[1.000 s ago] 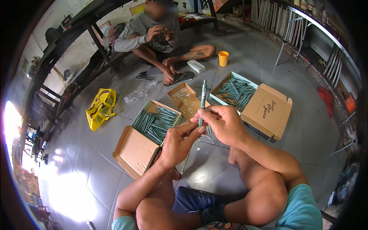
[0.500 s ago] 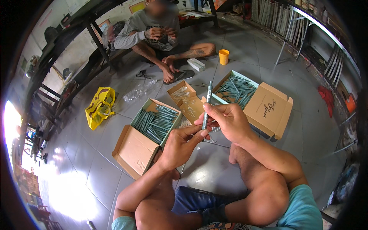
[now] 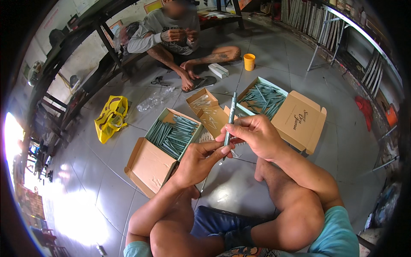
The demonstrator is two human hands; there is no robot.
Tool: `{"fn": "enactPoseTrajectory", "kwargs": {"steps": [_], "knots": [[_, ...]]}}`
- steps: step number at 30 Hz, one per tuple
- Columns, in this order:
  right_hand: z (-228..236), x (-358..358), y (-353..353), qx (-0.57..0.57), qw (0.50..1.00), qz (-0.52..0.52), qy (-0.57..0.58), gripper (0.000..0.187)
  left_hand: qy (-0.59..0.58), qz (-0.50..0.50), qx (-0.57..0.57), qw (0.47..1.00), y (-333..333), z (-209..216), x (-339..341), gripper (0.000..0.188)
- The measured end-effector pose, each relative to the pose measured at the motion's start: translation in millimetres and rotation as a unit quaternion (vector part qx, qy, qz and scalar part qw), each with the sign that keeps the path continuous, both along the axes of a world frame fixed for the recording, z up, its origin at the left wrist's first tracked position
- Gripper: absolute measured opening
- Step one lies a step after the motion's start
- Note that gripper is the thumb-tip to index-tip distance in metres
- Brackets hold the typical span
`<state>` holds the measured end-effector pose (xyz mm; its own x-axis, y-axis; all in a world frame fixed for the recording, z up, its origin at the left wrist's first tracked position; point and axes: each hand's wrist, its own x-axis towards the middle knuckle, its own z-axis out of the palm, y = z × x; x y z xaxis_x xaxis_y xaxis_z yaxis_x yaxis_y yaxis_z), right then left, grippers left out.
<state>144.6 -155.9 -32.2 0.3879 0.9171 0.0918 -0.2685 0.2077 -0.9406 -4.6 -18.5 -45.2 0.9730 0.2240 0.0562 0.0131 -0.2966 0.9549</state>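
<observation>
A slim grey-green pen (image 3: 232, 109) stands nearly upright in front of me, held by both hands. My left hand (image 3: 198, 165) pinches its lower end between thumb and fingers. Higher up, the thumb and fingers of my right hand (image 3: 260, 138) close round the middle of the barrel. To the left of the pen is an open cardboard box (image 3: 147, 167) full of similar grey-green pens (image 3: 173, 133). Another open box (image 3: 299, 121) of them lies to the right. Between the two, a small cardboard tray (image 3: 221, 118) holds thin clear pieces; my hands partly hide its near side.
Across from me a person (image 3: 169, 38) sits cross-legged, both hands raised together. A yellow cup (image 3: 249, 62), a white narrow box (image 3: 218, 70) and a flip-flop (image 3: 203, 83) are on the tiled floor. Farther left lie crumpled clear plastic (image 3: 154, 100) and a yellow bag (image 3: 112, 119).
My right hand has slid slightly down the pen toward my left hand, so more of the upper barrel shows. My left hand keeps its pinch.
</observation>
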Motion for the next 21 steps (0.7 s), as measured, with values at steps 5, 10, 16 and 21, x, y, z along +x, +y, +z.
{"fn": "enactPoseTrajectory", "kwargs": {"steps": [5, 10, 16, 21], "knots": [[-1.9, 2.8, -0.2, 0.007, 0.999, 0.008, 0.033, 0.025, 0.048, -0.014, -0.008, 0.999, 3.8, -0.9, -1.2, 0.031], [-4.0, 2.7, 0.2, -0.001, 0.999, 0.031, 0.014, 0.019, 0.034, 0.002, -0.035, 0.999, 2.4, -1.6, -5.6, 0.030], [-6.0, 2.5, -0.6, -0.006, 1.000, 0.029, 0.007, 0.018, 0.046, -0.011, -0.004, 0.999, 3.4, 4.1, -3.2, 0.029], [-1.6, 2.6, -2.6, -0.011, 1.000, 0.021, 0.014, 0.023, 0.034, -0.021, -0.007, 0.999, 2.1, 5.0, -4.9, 0.028]]}}
